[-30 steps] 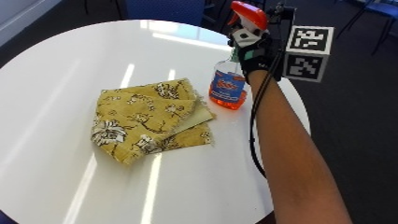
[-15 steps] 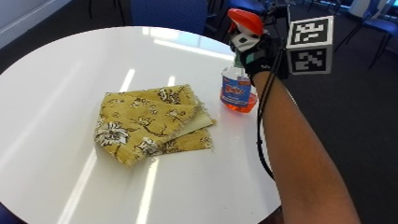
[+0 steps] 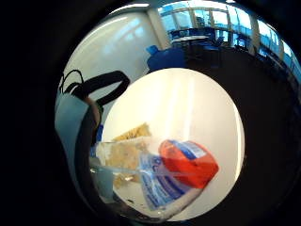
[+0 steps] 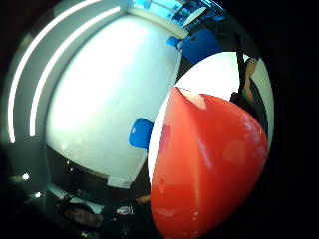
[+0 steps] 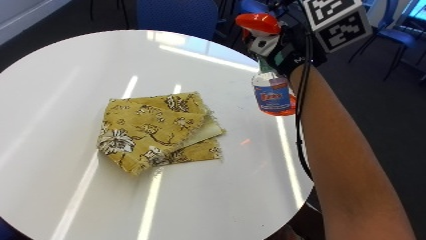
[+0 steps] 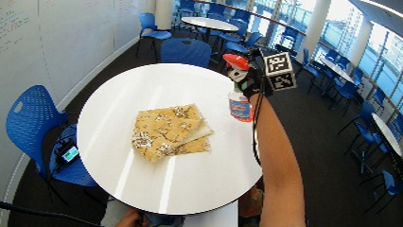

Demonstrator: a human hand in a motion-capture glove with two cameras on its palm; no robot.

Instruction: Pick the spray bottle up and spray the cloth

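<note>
Lifted off the table (image 5: 60,65), the light, smooth spray bottle (image 5: 271,92) hung from the right hand (image 5: 293,47), gripped at its neck, beside the soft cloth (image 5: 160,131).

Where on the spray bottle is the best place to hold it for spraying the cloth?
At the neck, under the red head of the spray bottle, coming from behind, as the hand does now. The neck is narrow and the nozzle points toward the cloth.
</note>
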